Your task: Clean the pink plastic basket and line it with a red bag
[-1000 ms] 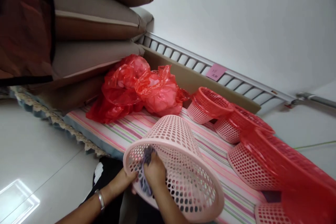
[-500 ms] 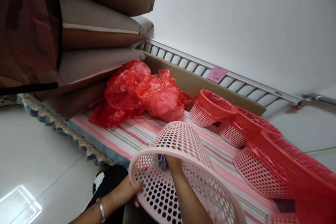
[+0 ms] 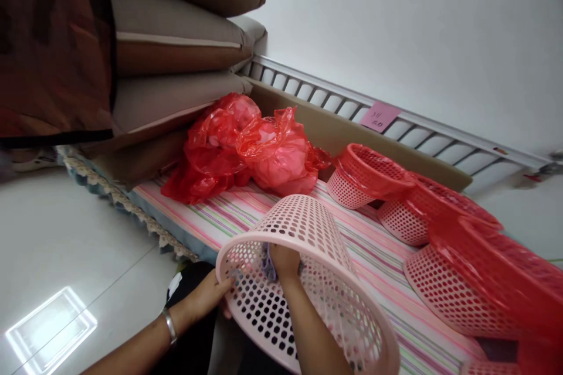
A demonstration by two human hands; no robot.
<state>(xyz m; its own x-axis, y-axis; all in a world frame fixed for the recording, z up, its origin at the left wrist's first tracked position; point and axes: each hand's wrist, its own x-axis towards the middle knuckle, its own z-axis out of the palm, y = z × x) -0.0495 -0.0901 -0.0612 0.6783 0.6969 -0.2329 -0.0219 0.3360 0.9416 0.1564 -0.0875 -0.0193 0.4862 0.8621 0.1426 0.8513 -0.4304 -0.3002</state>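
A pink perforated plastic basket [image 3: 308,217] lies tilted on its side, its open mouth facing me. My left hand [image 3: 214,293], with a silver bracelet at the wrist, grips the left part of its rim, thumb over the edge. Deep inside the basket, my right hand [image 3: 285,261] is closed round a purple-grey cloth [image 3: 268,263], pressed near the inner wall. Part of the cloth is hidden behind the fingers and the rim.
Pink baskets lined with red plastic bags [image 3: 466,281] stand in a row at the right. Red bags with pink contents [image 3: 277,152] lie behind on the striped cover [image 3: 220,217]. Stacked cushions [image 3: 176,47] rise at the left; a metal rail [image 3: 334,94] runs along the wall.
My right hand and the cloth have shifted slightly inside the basket, with more of the hand showing now. My left hand keeps its grip on the rim. The view has swung a little left.
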